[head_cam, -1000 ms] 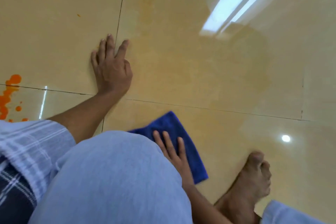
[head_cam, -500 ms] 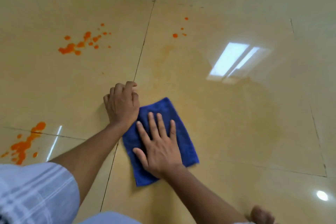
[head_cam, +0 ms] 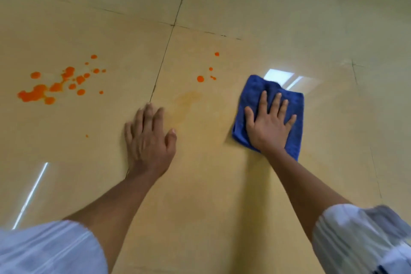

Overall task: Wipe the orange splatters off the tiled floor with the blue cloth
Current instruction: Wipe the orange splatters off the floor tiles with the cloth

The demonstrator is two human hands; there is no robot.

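Blue cloth (head_cam: 270, 104), soft folded terry, now lies further right than half a second ago, apart from the left hand (head_cam: 149, 140). Right hand (head_cam: 268, 125) presses it flat, fingers spread; left hand rests open on the glossy tiled floor (head_cam: 211, 196). Orange splatters (head_cam: 55, 85) lie left of the hands; smaller drops (head_cam: 200, 78) sit just left of the cloth.

The blue cloth (head_cam: 291, 104) lies folded flat on the glossy beige tiled floor (head_cam: 222, 184); wet orange splatters (head_cam: 55, 87) spread well left, a few drops (head_cam: 200, 78) nearer.
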